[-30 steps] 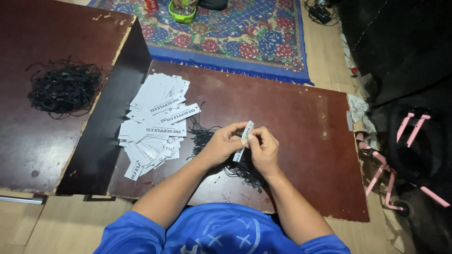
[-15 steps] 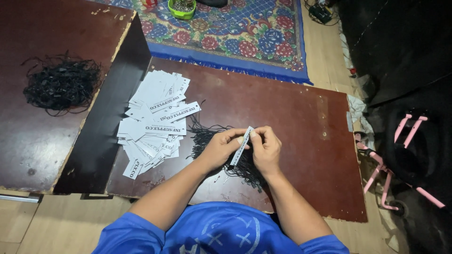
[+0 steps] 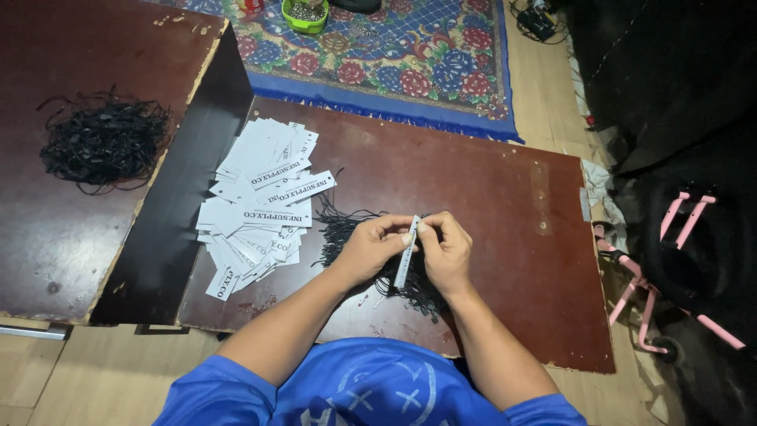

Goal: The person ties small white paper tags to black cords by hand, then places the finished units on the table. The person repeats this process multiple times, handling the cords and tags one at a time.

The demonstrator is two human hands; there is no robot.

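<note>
My left hand (image 3: 371, 248) and my right hand (image 3: 443, 251) meet over a dark brown board (image 3: 489, 197), both pinching one narrow white paper tag (image 3: 407, 252) that hangs edge-on between the fingertips. Under and around the hands lies a loose bunch of black strings (image 3: 347, 233). To the left of my left hand, a spread pile of several white printed tags (image 3: 256, 201) rests on the board's left end.
A second dark board (image 3: 87, 63) at the left carries a tangled heap of black strings (image 3: 102, 142). A patterned blue and red rug (image 3: 394, 55) lies beyond, with a green bowl (image 3: 306, 12). Dark bags and a pink frame (image 3: 678, 229) stand at the right.
The hands stay together on the tag, shifting slightly lower and closer to me. The tag has turned more edge-on. The piles have not moved.
</note>
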